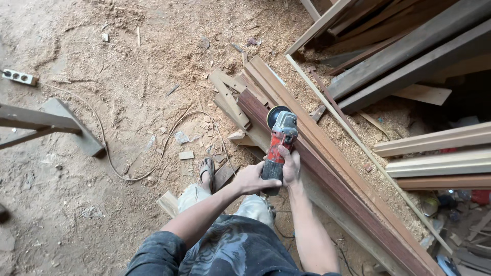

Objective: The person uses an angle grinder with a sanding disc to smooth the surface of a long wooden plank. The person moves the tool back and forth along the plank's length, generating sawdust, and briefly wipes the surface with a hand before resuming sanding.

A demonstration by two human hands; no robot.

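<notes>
At the centre of the frame both hands grip a red and grey angle grinder (279, 145), its body running up and slightly right from the wrists so the black sanding disc (275, 115) sits at the far end, away from the person. The left hand (251, 179) wraps the rear of the handle from the left, fingers closed around it; the right hand (291, 166) clasps the same handle from the right, fingers likewise clamped on it, and sits a little further up the tool. The disc rests on or just over the upper end of a long reddish-brown wooden frame piece (327, 174) (contact cannot be told for sure), whose long axis runs diagonally from upper centre to lower right, crossing the grinder's line at a shallow angle. Paler planks (434, 138) are stacked at the right, and a white power strip (19, 77) lies at the upper left on the sawdust-covered floor (102, 117).
</notes>
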